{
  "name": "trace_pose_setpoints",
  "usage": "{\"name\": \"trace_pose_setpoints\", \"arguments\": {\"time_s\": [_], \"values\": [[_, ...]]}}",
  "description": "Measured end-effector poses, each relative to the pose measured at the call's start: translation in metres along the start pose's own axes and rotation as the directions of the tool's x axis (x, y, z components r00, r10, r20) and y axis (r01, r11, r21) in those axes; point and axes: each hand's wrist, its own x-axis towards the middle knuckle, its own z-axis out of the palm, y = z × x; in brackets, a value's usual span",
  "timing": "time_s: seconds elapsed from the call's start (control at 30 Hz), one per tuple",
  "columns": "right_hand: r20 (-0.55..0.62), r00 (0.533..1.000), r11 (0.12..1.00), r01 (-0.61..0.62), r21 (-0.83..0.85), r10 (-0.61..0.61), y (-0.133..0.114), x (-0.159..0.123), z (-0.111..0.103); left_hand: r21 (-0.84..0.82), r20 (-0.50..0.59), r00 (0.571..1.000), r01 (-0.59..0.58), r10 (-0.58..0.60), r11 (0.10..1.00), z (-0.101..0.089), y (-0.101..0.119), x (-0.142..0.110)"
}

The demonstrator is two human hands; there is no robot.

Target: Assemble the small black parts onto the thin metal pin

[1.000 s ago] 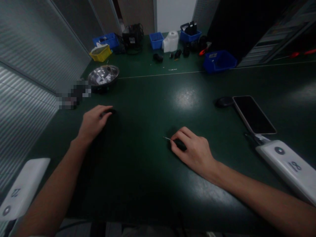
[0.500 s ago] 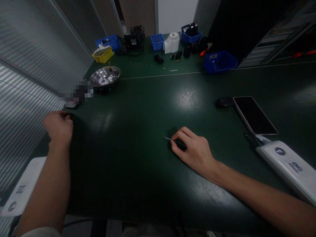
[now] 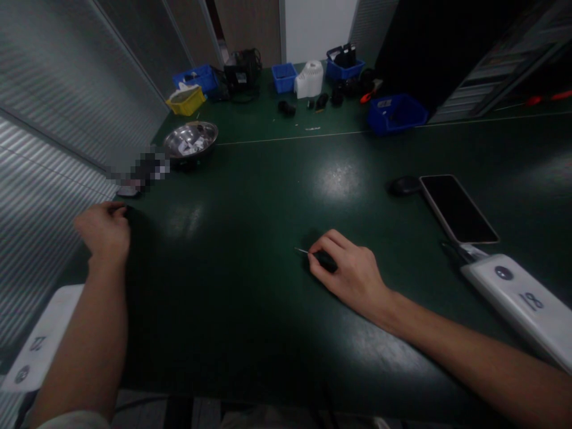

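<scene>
- You have a thin, straight, pale rod, metallic in look.
- It juts leftward from your right hand's pinched fingertips.
- Its other end is hidden within your grasp.

The lone camera sat on the person's head, above the near edge of the tabletop, and faced forward and down. The left hand and right hand were both nearer the lens than the steel bowl, and the forearms came in closer than that. Well beyond the bowl, I noticed, the view ran out to a white panel.
</scene>
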Motion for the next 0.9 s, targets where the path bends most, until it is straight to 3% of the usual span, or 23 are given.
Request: {"name": "trace_pose_setpoints", "arguments": {"time_s": [0.1,0.37,0.9], "values": [[-0.009,1.000,1.000,0.009,0.004,-0.009,0.001,0.000,0.001,0.069,-0.071,0.997,0.029,-0.024,0.997,-0.002,0.004,-0.002],[-0.021,1.000,1.000,0.019,0.013,-0.019,0.001,0.000,0.001,0.198,-0.027,0.999,-0.019,0.024,0.980,-0.009,0.015,-0.005],[-0.010,1.000,1.000,0.010,0.024,-0.009,0.000,0.000,0.001,0.138,-0.032,0.999,0.037,-0.033,0.990,-0.001,0.004,-0.004]]}}
